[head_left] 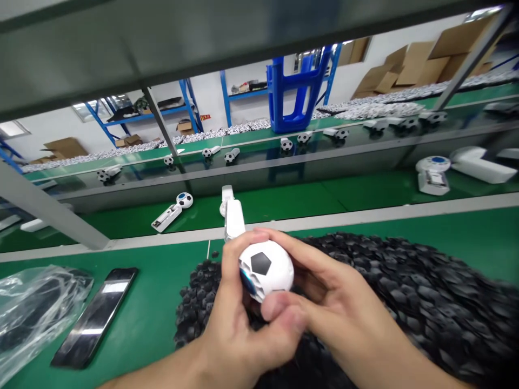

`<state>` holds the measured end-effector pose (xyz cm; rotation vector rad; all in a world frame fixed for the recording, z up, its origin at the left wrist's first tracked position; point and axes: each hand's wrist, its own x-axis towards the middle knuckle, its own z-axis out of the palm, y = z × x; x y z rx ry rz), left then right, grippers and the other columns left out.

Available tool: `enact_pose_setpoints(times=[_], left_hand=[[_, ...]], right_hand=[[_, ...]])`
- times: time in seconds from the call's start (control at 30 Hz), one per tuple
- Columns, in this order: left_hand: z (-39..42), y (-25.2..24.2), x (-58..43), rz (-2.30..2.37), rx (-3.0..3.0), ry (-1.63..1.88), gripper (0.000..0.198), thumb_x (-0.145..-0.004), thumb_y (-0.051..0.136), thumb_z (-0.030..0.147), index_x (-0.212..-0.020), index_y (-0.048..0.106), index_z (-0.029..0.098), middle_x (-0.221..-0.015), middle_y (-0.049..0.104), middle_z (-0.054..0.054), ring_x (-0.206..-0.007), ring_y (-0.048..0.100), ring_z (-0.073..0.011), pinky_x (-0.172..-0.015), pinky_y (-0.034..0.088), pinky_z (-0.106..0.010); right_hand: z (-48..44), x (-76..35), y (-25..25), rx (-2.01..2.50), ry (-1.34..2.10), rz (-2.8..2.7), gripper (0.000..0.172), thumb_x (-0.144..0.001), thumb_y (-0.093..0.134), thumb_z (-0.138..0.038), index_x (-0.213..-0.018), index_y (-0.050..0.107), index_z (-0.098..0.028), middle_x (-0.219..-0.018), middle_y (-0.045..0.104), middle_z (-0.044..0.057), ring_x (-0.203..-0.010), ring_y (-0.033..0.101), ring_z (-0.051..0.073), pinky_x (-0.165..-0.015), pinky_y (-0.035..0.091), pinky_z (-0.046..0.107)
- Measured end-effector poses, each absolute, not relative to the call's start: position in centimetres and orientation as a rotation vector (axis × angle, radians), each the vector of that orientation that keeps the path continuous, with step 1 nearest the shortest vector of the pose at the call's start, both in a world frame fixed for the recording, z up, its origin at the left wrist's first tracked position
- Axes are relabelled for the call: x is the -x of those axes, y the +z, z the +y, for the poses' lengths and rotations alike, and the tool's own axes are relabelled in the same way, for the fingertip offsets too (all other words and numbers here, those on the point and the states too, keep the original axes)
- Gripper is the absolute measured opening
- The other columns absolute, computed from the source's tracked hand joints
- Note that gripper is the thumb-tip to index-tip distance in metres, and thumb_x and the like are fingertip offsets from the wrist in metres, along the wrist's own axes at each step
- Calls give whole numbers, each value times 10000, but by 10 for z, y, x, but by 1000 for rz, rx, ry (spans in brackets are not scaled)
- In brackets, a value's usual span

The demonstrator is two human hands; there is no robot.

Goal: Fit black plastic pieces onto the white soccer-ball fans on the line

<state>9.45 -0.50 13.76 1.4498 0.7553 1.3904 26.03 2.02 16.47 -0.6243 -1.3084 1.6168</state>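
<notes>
A white device with a round soccer-ball head [278,265] is held between both hands above the bench. My left hand [243,329] wraps its near side, index finger along the top. My right hand [340,302] closes around the other side, its thumb pressing low on the ball beside the left thumb. One black pentagon shows on top, and a blue-tinted round face is on the ball's left. A white handle [235,219] juts out beyond the left fingers and seems to belong to this device. Beneath and right of the hands spreads a heap of small black pieces [389,275].
On the left of the green bench [162,292] lie a black phone-like slab [95,319] and a clear plastic bag [40,308]. Past the metal rail [324,220], similar devices [168,216] rest on a green belt. A blue stool [295,97] stands farther back.
</notes>
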Motion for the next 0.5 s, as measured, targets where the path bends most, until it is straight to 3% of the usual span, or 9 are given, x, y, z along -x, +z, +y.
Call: enact_pose_setpoints(times=[0.2,0.37,0.43,0.5], left_hand=[[-10,145,-102,828,-1440,1504,509,-993,857,336,-1428,614,437,-1232,632,22,-944,645,-124,-916,611,-272],[-16,155,-105,805,-1278,1390,468,-1046,818,340,-1439,573,405,-1109,677,25,-956,689,-130,-914,643,-249],[-17,161,-102,806,-1262,1357,465,-1040,833,349,-1432,587,396,-1175,700,10,-1049,728,-153,-976,655,-264],[-15,171,-94,799,-1274,1262,507,-1026,856,351,-1461,602,409,-1255,717,-9,-1133,759,-184,-1014,668,-284]], right_hand=[[16,-257,164,641,1553,-1379,591,-957,911,-169,-1408,789,-532,-1293,818,-138,-1091,760,127,-972,607,166],[15,-256,166,662,1517,-1421,486,-1003,858,-195,-1364,801,-516,-971,781,-127,-893,710,102,-812,588,136],[17,-257,170,661,1498,-1414,451,-1009,844,-199,-1358,802,-481,-1042,798,-112,-981,742,110,-854,597,140],[23,-264,176,676,1526,-1399,432,-1014,852,-275,-1407,773,-438,-1235,814,-71,-1114,770,149,-924,631,189]])
